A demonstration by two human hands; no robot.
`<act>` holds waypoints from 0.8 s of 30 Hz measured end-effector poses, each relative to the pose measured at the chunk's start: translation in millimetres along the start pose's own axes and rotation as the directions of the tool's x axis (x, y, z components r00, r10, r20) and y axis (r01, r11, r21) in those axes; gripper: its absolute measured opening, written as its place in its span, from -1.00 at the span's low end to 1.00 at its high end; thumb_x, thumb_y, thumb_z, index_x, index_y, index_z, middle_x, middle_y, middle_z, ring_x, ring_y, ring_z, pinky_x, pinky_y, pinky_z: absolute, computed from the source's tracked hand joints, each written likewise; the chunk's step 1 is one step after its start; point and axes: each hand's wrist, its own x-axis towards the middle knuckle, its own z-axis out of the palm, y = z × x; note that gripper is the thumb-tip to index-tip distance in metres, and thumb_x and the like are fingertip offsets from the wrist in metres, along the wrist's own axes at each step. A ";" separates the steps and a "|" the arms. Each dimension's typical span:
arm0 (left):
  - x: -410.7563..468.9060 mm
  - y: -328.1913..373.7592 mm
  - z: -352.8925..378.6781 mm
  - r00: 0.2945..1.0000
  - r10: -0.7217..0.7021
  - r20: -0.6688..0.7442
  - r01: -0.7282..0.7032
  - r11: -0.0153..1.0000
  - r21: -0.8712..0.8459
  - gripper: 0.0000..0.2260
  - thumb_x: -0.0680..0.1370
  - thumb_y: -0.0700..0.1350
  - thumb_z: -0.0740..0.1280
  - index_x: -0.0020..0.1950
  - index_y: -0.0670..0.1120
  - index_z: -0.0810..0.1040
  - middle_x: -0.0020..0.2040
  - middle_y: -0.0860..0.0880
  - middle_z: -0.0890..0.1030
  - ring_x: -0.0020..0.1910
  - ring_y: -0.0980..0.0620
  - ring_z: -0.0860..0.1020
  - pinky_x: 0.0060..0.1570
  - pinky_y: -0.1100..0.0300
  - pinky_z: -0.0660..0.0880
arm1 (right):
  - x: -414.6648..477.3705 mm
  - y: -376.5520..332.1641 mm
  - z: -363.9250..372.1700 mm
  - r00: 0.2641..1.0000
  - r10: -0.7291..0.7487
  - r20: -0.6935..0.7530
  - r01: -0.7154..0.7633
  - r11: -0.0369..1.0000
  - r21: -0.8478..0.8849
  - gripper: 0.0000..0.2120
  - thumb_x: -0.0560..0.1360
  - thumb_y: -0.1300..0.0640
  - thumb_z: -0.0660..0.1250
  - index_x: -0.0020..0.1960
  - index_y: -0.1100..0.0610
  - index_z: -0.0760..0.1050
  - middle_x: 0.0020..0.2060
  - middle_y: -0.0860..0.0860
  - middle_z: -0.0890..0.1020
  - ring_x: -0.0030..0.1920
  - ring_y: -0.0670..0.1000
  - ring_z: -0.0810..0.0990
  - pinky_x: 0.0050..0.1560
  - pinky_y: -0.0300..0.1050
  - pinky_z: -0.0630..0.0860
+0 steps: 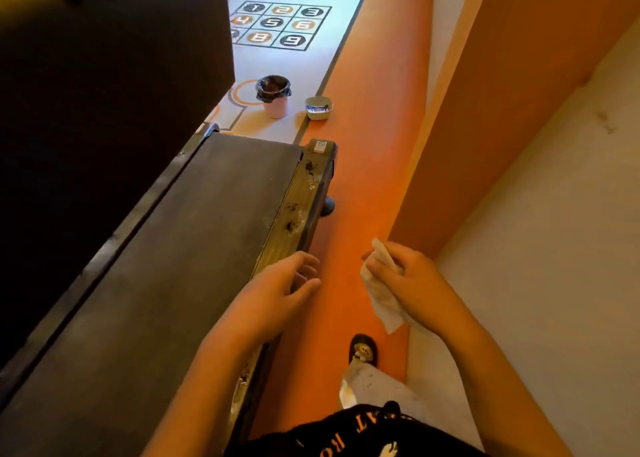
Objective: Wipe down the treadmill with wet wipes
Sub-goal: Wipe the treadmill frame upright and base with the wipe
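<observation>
The treadmill's dark belt (194, 235) runs from lower left toward the far end, with a dusty side rail (298, 211) along its right edge bearing several dark smudges. My left hand (277, 287) hovers over the rail's near part, fingers spread and relaxed, holding nothing. To the right of the treadmill, above the orange floor, my right hand (405, 276) grips a crumpled white wet wipe (381, 304) that hangs down from my fingers. The treadmill's console (104, 76) fills the upper left as a dark mass.
Past the treadmill's end stand a small bin with a black liner (273, 95) and a wet wipe pack in a small tray (318, 107). An orange wall (519, 110) closes the right side. My foot in a sandal (363, 349) stands on the narrow orange floor strip.
</observation>
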 end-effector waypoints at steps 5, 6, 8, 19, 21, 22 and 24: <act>96.3 57.2 -18.4 0.999 0.027 -0.036 -0.029 0.998 -0.061 -0.75 0.60 0.02 0.26 0.27 0.17 0.41 0.11 0.25 0.51 0.07 0.41 0.47 0.02 0.42 0.45 | 103.8 -24.1 -71.6 0.997 -0.067 -0.030 0.067 0.998 -0.021 -0.77 0.62 -0.02 0.20 0.09 0.06 0.57 -0.13 -0.08 0.63 -0.16 -0.17 0.59 -0.09 -0.12 0.54; 110.0 61.6 -22.0 0.998 0.017 -0.053 -0.021 0.997 -0.069 -0.76 0.60 0.02 0.26 0.26 0.18 0.41 0.11 0.25 0.52 0.07 0.41 0.47 0.00 0.44 0.44 | 118.7 -26.9 -77.4 0.997 -0.069 -0.014 0.069 0.998 -0.001 -0.76 0.63 -0.01 0.19 0.06 0.08 0.57 -0.17 -0.05 0.63 -0.22 -0.17 0.59 -0.16 -0.16 0.53; 134.9 64.4 -27.9 0.995 -0.016 -0.093 0.008 0.996 -0.088 -0.78 0.60 0.01 0.26 0.24 0.18 0.41 0.11 0.23 0.53 0.07 0.39 0.48 -0.02 0.43 0.46 | 144.6 -28.3 -84.9 0.999 -0.045 0.025 0.044 0.998 0.042 -0.77 0.63 -0.01 0.21 0.06 0.09 0.57 -0.19 -0.02 0.62 -0.23 -0.12 0.60 -0.19 -0.13 0.54; 283.8 91.1 -64.9 0.962 -0.074 -0.261 0.059 0.996 -0.067 -0.88 0.60 0.05 0.28 0.13 0.16 0.45 -0.01 0.17 0.56 -0.02 0.24 0.55 0.04 0.16 0.57 | 256.4 -18.1 -128.6 0.999 -0.049 -0.002 0.049 0.996 0.081 -0.89 0.60 0.02 0.26 -0.04 -0.05 0.55 -0.29 -0.18 0.58 -0.25 -0.24 0.55 -0.25 -0.30 0.40; 309.3 91.1 -74.4 0.964 -0.060 -0.261 0.046 0.997 -0.062 -0.89 0.60 0.04 0.28 0.12 0.16 0.46 0.00 0.16 0.57 -0.03 0.22 0.56 0.03 0.15 0.58 | 280.9 -22.0 -128.5 0.998 -0.057 -0.014 0.058 0.998 0.039 -0.88 0.60 0.01 0.26 0.01 -0.04 0.57 -0.22 -0.14 0.60 -0.17 -0.16 0.57 -0.20 -0.23 0.41; 320.6 90.8 -79.1 0.966 -0.051 -0.255 0.036 0.997 -0.063 -0.87 0.60 0.04 0.28 0.14 0.14 0.47 0.01 0.14 0.58 -0.03 0.22 0.56 0.03 0.15 0.58 | 291.6 -24.4 -128.1 0.998 -0.056 -0.015 0.056 0.998 0.018 -0.88 0.60 0.00 0.26 0.01 -0.03 0.57 -0.21 -0.13 0.59 -0.17 -0.14 0.57 -0.20 -0.21 0.41; 354.9 88.2 -92.2 0.978 -0.030 -0.206 0.015 0.997 -0.076 -0.84 0.61 0.03 0.28 0.18 0.09 0.49 0.03 0.12 0.58 -0.02 0.22 0.55 0.01 0.22 0.55 | 320.9 -32.2 -129.1 0.998 -0.063 -0.023 0.063 0.998 -0.015 -0.88 0.60 0.00 0.25 -0.04 -0.04 0.55 -0.26 -0.12 0.58 -0.23 -0.19 0.54 -0.24 -0.28 0.40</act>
